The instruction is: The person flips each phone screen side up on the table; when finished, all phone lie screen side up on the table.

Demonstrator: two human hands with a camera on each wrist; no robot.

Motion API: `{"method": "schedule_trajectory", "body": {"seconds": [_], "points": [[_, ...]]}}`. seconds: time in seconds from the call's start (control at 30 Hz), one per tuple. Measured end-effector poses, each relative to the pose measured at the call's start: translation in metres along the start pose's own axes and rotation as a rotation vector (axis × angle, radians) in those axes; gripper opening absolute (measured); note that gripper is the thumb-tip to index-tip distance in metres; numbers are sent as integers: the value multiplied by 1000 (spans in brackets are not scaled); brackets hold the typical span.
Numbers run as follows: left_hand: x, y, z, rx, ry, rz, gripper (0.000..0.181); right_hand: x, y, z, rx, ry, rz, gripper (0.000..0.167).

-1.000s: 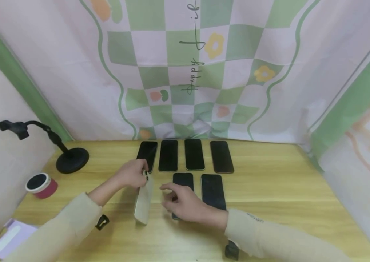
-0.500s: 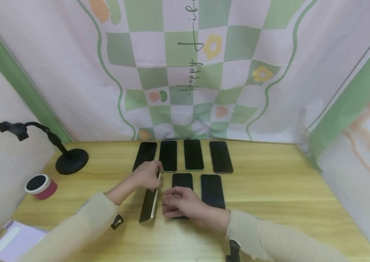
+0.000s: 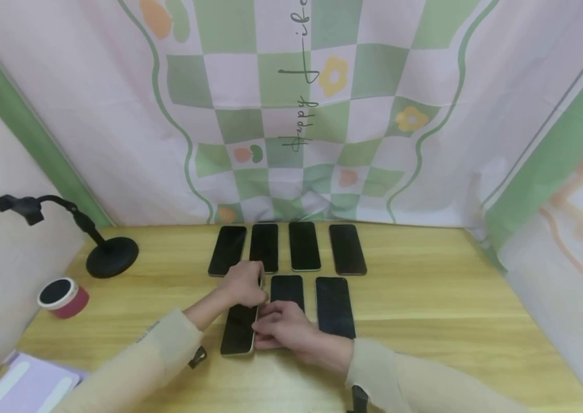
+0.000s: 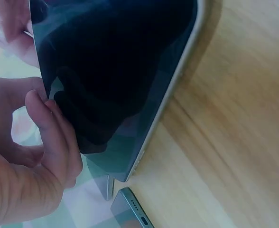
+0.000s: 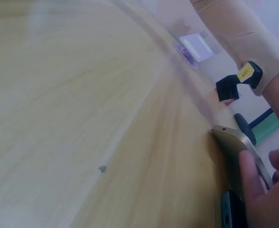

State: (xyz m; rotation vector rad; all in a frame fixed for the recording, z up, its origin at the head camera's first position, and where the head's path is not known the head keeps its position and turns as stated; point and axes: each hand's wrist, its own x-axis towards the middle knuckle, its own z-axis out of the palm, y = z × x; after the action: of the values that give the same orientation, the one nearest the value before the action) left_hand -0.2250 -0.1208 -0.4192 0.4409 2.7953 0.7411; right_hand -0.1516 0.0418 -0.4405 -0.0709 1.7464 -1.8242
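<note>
A pale-edged smartphone (image 3: 238,332) lies at a slight tilt just over the tabletop, its dark screen facing up. My left hand (image 3: 243,284) grips its upper right edge with curled fingers. From the other side my right hand (image 3: 291,328) pinches the same phone's right edge. In the right wrist view a finger (image 5: 248,173) presses the phone's pale back (image 5: 232,142). The phone's screen (image 4: 116,71) fills much of the left wrist view, with the left hand (image 4: 32,161) at its edge. A second smartphone (image 3: 287,289) lies partly hidden under the right hand.
Several dark-screened phones (image 3: 304,246) form a back row; another phone (image 3: 335,307) lies right of my hands. At left stand a black gooseneck stand (image 3: 112,257), a pink-and-white round container (image 3: 63,297) and a lilac holder (image 3: 30,384). A checkered curtain (image 3: 291,115) hangs behind the table.
The gripped phone has turned from pale back showing to screen up, lowered towards the table and shifted right. My right hand has closed in and now pinches its edge.
</note>
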Motion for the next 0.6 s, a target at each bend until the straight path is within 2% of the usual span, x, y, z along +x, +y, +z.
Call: {"method": "schedule_trajectory", "body": {"seconds": [0.1, 0.13, 0.17, 0.33, 0.47, 0.53, 0.6], "points": [[-1, 0, 0, -18, -1, -22, 14, 3, 1, 4, -29, 22, -9, 36], [-4, 6, -2, -35, -13, -51, 15, 3, 1, 5, -43, 32, -13, 36], [-4, 5, -1, -44, -11, -57, 15, 4, 2, 5, -58, 41, -17, 36], [-10, 2, 4, -47, 42, -27, 23, 4, 3, 6, -118, 71, -15, 39], [-17, -4, 0, -32, 98, 1, 33, 6, 3, 6, -140, 73, -15, 42], [-23, -10, -5, -1, 97, 4, 39, 6, 2, 7, -149, 77, -14, 43], [-31, -17, -9, 38, 65, -3, 47, 6, 1, 8, -160, 82, -21, 44]]}}
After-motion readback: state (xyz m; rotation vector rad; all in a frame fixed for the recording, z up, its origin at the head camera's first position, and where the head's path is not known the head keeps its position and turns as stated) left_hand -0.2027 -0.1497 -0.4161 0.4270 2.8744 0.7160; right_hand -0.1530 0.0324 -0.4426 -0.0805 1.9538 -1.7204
